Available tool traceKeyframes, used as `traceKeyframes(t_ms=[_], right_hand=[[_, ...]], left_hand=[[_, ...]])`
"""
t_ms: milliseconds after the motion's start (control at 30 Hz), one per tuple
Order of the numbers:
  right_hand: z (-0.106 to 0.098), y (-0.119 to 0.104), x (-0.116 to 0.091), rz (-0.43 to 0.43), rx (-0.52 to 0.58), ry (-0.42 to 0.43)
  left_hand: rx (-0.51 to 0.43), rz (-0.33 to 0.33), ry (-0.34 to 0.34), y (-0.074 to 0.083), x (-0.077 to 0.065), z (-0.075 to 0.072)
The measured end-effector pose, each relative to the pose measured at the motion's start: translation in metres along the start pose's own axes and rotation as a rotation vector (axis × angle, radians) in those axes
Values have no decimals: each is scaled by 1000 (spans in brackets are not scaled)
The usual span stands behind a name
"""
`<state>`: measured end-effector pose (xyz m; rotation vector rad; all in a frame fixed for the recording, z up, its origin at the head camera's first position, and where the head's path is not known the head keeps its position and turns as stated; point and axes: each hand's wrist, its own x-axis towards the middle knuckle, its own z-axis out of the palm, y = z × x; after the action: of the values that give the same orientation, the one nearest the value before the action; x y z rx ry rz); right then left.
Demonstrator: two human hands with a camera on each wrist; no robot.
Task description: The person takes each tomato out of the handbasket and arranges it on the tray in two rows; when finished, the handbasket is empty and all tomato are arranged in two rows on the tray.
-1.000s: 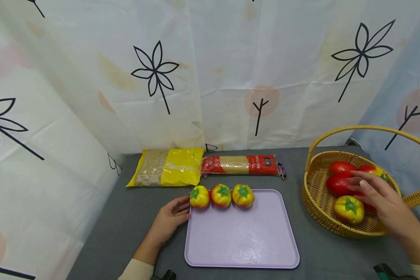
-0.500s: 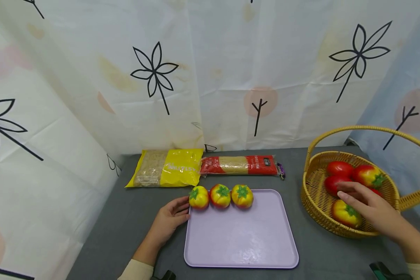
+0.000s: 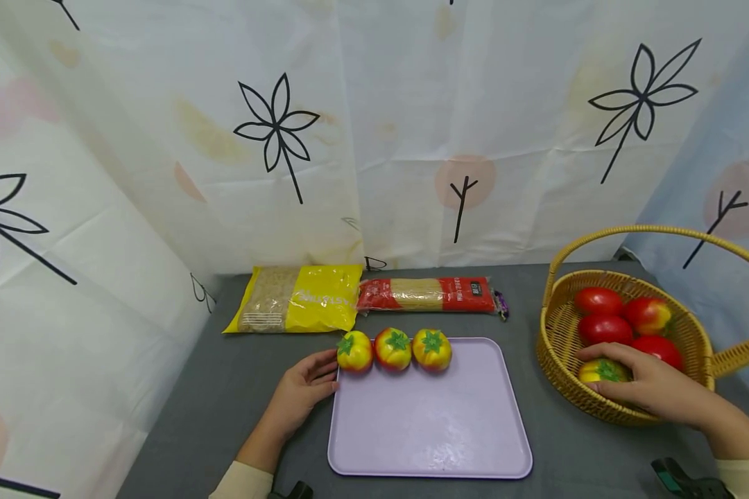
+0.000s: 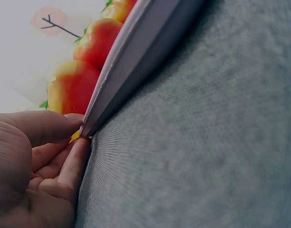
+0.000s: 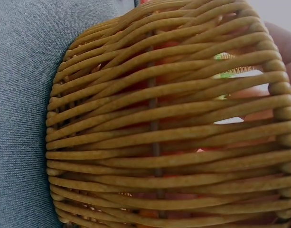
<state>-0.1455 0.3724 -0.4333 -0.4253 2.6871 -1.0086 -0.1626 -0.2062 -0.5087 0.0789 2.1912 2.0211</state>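
Observation:
My left hand (image 3: 304,389) pinches the left rim of the lilac tray (image 3: 431,423); in the left wrist view the thumb (image 4: 55,126) lies over the rim and a finger beneath. Three yellow-and-red tomatoes with green leafy tops stand in a row along the tray's back edge: left (image 3: 354,352), middle (image 3: 393,348) and right (image 3: 433,349). Inside the wicker basket (image 3: 558,374), my right hand (image 3: 655,381) grips another yellow-and-red tomato (image 3: 604,371), fingers behind and thumb in front. In the right wrist view the basket's woven wall (image 5: 102,123) hides most of this hand.
Several red fruits (image 3: 605,329) share the basket, with a red-and-yellow one (image 3: 648,315) behind. The basket's tall handle (image 3: 643,229) arches over. Behind the tray lie a yellow bag (image 3: 324,298) and a red noodle packet (image 3: 424,294), against a printed curtain (image 3: 399,125).
My right hand has moved left and down within the basket and closed round the front tomato. The red-and-yellow fruit behind has shifted slightly left. My left hand stays on the tray.

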Motion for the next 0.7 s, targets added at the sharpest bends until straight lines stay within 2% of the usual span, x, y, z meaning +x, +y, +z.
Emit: traceKeyframes(t_ms=[133, 300, 533, 700], right_hand=[[0, -1, 1, 5, 24, 18], [0, -3, 1, 44, 58, 83], [0, -2, -3, 49, 18, 161], [0, -3, -5, 51, 48, 207]], left_hand=[[-3, 1, -3, 0, 0, 0], [0, 5, -2, 0, 1, -1], [3, 1, -2, 0, 0, 0], [-2, 2, -5, -1, 0, -1]])
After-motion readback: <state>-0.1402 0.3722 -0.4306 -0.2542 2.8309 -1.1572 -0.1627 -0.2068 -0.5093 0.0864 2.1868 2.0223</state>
